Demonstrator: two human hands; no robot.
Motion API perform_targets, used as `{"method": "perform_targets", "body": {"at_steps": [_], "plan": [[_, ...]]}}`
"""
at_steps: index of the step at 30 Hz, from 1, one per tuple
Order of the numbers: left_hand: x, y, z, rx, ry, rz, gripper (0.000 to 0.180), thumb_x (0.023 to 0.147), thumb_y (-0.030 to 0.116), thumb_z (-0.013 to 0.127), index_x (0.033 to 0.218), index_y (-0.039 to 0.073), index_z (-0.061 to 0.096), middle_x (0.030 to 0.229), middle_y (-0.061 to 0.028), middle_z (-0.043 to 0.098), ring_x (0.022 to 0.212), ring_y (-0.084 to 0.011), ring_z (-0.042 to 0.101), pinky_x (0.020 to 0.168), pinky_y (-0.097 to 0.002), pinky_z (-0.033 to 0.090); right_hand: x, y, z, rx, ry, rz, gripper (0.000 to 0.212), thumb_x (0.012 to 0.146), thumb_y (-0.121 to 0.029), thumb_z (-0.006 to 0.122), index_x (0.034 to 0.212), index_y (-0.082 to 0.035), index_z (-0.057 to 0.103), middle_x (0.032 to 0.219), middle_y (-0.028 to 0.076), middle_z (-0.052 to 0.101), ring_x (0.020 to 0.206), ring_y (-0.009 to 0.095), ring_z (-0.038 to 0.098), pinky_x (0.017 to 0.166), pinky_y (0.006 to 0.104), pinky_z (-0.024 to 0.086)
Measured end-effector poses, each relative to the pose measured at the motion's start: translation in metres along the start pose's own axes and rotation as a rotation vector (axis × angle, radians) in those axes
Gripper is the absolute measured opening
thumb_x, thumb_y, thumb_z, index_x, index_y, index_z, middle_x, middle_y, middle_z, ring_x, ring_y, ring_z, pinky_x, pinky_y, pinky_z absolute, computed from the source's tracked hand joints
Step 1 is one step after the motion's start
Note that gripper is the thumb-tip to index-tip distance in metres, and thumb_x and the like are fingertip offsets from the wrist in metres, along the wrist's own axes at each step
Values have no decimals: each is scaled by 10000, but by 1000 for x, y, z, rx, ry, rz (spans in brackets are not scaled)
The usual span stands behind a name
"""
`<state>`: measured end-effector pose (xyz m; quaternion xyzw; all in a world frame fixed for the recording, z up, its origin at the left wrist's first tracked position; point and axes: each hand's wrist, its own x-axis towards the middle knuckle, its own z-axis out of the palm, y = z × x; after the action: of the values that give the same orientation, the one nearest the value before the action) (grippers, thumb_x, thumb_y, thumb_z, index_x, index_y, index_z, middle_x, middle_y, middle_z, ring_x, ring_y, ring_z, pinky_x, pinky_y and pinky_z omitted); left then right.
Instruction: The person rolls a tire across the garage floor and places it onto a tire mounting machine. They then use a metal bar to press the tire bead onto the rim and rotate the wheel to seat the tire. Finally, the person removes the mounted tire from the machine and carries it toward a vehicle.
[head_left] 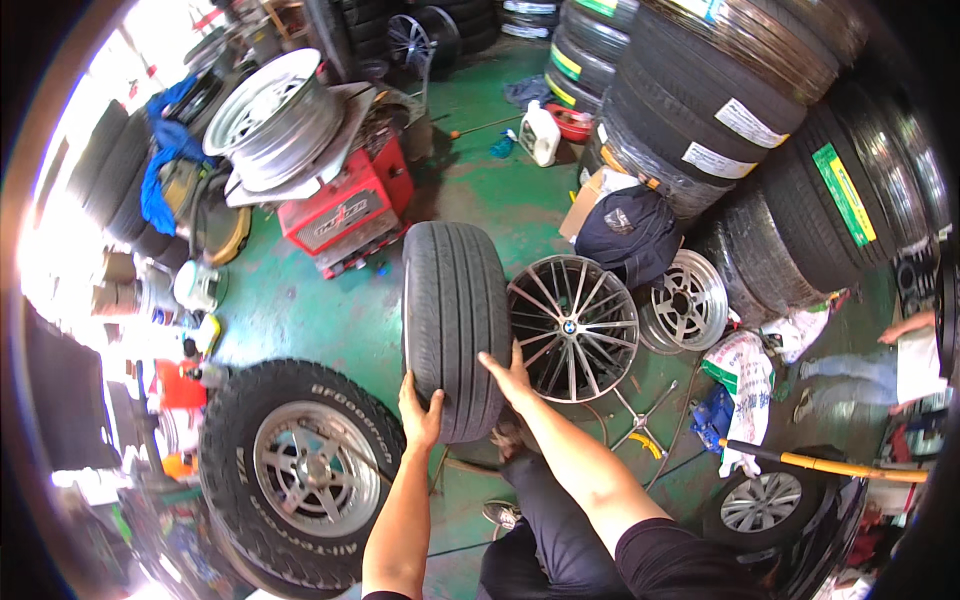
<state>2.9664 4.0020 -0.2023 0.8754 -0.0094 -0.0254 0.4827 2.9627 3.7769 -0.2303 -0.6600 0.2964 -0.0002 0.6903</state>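
A black car tyre (450,320) stands upright in front of me, its grooved tread facing me. My left hand (420,412) grips its lower left edge, thumb on the tread and fingers round the sidewall. On the right edge my right hand (510,378) holds it the same way, thumb on the tread. Just right of the tyre lies a multi-spoke alloy wheel (572,327), dark with bright spoke faces. At the left is a large knobbly off-road tyre (235,470) on a silver rim (318,470).
A red machine (345,205) carries a bare silver rim (270,115) at the back left. Wrapped tyres (700,110) are stacked at the right. A four-way wheel wrench (640,420), a dark bag (628,232) and another rim (688,300) lie on the green floor (470,150). A person (905,365) stands far right.
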Motion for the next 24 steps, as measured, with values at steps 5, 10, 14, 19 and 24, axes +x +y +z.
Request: {"method": "perform_targets", "body": {"at_steps": [5,10,14,19,24], "plan": [[41,-59,35,-372,428,-732,742,1038,490,541,1491,-85,419,1431,-297,541,1328,-394,529,1148,-454,378,64,-20,43,-55,423,-12,1031,876,-670,682,1518,68,356,1490,315,472,1392,397,470,1148,440,368],[40,-60,100,-1227,314,-1548,1014,859,910,164,1590,237,368,1651,-52,331,1438,-393,392,1050,-658,408,134,-75,22,-128,430,236,920,967,-680,527,1517,43,386,1486,288,495,1369,412,488,1140,445,365],[61,-34,155,-1729,382,-1493,1054,816,928,179,1537,205,439,1577,-107,438,1368,-402,460,1027,-675,441,196,-88,-10,-138,447,287,938,973,-693,509,1525,53,377,1552,273,423,1432,379,420,1182,422,319],[114,6,183,-1716,477,-1565,1109,760,998,160,1512,242,466,1559,-69,463,1326,-382,499,975,-618,484,293,-104,-67,41,375,321,801,1018,-630,490,1468,33,471,1479,181,529,1344,291,505,1117,407,394],[190,39,184,-1712,499,-1819,1215,680,1060,213,1446,163,500,1315,-167,568,1056,-371,583,820,-567,560,344,-185,-62,-863,472,-278,563,1004,-463,564,1343,-15,605,1402,249,565,1305,433,520,1110,511,392]]}}
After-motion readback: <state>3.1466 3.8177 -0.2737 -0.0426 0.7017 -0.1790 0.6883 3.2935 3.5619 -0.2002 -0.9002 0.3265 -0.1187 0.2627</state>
